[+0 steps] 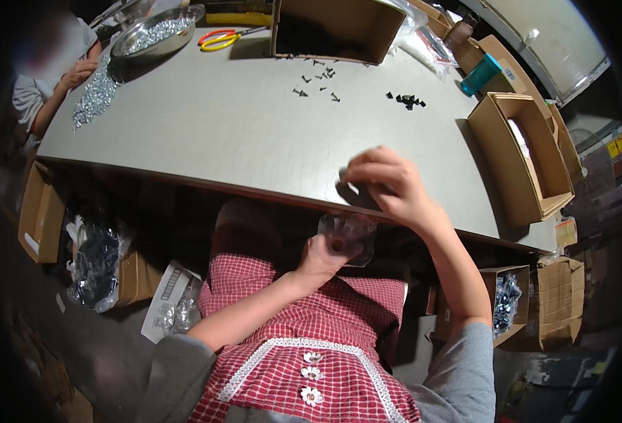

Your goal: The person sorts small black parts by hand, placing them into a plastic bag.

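Note:
My left hand [319,255] is closed on the side of a clear plastic piece [356,229] with a dark round spot in its middle, held over my lap just off the table's near edge. Above it, over that edge, my right hand [388,182] is closed in a pinch. Something small and dark [342,173] shows at its fingertips, too blurred to name. Farther up the table lie several dark screws [318,76]. To their right is a small heap of black pieces [407,101].
An open cardboard box [339,28] stands at the table's far side, another [522,158] at the right edge. Scissors [230,39] lie near a metal bowl [157,37] of shiny small parts, some heaped beside it. A teal cup [480,75] stands far right. Another person [53,77] sits far left.

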`<state>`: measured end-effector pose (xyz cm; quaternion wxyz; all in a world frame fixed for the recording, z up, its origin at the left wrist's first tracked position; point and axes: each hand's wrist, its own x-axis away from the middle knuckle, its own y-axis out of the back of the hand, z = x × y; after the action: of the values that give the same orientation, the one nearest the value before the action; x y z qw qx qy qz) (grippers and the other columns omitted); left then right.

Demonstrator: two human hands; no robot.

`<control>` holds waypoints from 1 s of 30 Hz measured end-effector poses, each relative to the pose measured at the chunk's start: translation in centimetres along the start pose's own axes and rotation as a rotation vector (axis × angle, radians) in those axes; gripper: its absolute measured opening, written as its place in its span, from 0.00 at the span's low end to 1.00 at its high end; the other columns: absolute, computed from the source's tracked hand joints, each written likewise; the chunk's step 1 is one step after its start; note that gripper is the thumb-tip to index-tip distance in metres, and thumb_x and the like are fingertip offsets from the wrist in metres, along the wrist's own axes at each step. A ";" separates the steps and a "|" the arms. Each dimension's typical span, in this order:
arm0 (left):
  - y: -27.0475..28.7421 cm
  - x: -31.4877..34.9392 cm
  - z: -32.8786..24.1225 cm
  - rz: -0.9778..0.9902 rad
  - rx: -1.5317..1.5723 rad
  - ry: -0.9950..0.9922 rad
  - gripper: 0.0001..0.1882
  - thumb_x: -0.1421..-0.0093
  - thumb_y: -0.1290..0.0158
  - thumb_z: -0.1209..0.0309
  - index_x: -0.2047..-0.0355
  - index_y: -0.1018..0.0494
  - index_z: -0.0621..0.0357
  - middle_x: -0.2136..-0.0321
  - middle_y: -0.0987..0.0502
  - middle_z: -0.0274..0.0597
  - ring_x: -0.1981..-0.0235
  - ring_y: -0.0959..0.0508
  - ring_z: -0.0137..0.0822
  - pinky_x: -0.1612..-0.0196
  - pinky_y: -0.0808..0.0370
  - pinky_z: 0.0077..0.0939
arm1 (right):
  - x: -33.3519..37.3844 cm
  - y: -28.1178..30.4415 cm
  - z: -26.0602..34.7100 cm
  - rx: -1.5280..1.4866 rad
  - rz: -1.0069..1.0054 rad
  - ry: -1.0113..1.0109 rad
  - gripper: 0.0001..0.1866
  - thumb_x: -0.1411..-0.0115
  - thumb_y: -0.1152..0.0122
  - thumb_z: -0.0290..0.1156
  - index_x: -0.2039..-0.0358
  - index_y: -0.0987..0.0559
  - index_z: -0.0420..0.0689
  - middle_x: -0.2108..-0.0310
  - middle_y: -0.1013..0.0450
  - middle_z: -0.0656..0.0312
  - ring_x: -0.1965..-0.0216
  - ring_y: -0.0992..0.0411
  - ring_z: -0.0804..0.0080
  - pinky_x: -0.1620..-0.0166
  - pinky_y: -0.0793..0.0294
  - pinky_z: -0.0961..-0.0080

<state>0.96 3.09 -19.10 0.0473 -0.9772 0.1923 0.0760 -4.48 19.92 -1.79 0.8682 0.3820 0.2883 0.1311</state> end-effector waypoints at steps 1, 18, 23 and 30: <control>0.2 0.2 -0.2 0.048 0.043 0.044 0.14 0.39 0.32 0.68 0.55 0.19 0.59 0.65 0.16 0.38 0.65 0.19 0.29 0.59 0.22 0.26 | 0.7 0.5 1.7 -0.138 0.070 -0.075 0.21 0.56 0.48 0.11 0.64 0.14 0.40 0.61 0.19 0.54 0.56 0.20 0.56 0.51 0.20 0.66; 0.3 -1.6 1.5 0.077 -0.124 -0.097 0.11 0.40 0.33 0.66 0.61 0.17 0.59 0.68 0.15 0.46 0.68 0.15 0.38 0.62 0.19 0.33 | 6.2 2.5 -1.8 -0.540 -0.271 -0.529 0.16 0.43 0.53 0.15 0.65 0.15 0.37 0.62 0.16 0.60 0.59 0.21 0.76 0.57 0.24 0.79; 1.0 -0.1 -0.4 0.138 -0.218 0.074 0.14 0.42 0.30 0.63 0.64 0.18 0.60 0.72 0.16 0.48 0.71 0.14 0.40 0.66 0.19 0.33 | 5.9 2.7 -1.4 -0.517 -0.255 -0.587 0.14 0.44 0.50 0.16 0.65 0.15 0.36 0.59 0.17 0.58 0.60 0.23 0.75 0.57 0.25 0.78; 0.7 0.8 -0.4 0.022 -0.153 0.017 0.20 0.44 0.27 0.61 0.62 0.23 0.61 0.68 0.15 0.46 0.67 0.14 0.39 0.64 0.18 0.33 | 2.3 7.7 -10.6 0.193 -0.336 -0.508 0.30 0.50 0.50 0.18 0.43 0.21 0.38 0.39 0.27 0.47 0.35 0.31 0.55 0.35 0.31 0.65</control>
<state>1.44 2.14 -18.87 -0.0299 -0.9764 0.1973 0.0826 -9.09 32.35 -2.74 0.8816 0.4304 0.1324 -0.1415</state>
